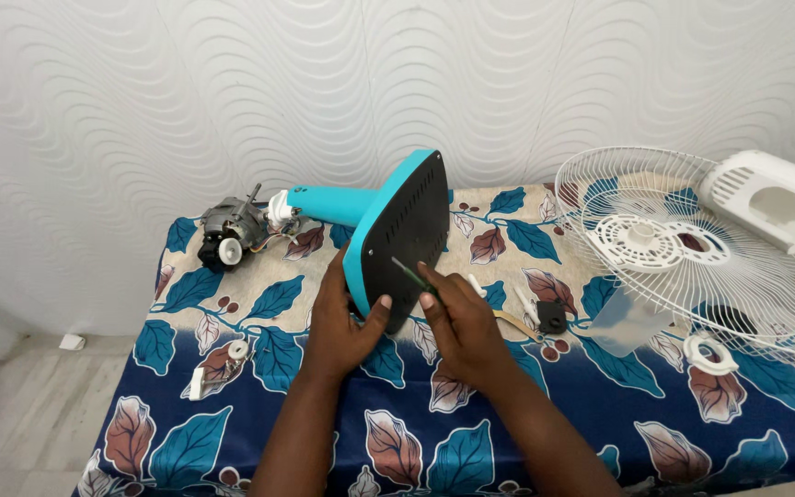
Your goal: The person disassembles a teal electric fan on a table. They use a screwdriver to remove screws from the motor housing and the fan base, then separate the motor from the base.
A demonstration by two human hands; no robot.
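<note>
A turquoise fan stand lies on its side on the table; its base (404, 235) shows a black underside facing me, and the neck (328, 204) points back left. My left hand (340, 317) grips the lower edge of the base, thumb on the black plate. My right hand (460, 317) holds a thin green-handled screwdriver (413, 277), its tip touching the black underside. Wires join the end of the neck to a grey fan motor (232, 230) at the back left.
A white wire fan guard (692, 248) and a white motor cover (770, 198) lie at the right. Small white parts (218, 364) rest at the left, a white ring (710, 352) and a small black piece (551, 316) at the right. A leaf-patterned blue cloth (397, 433) covers the table.
</note>
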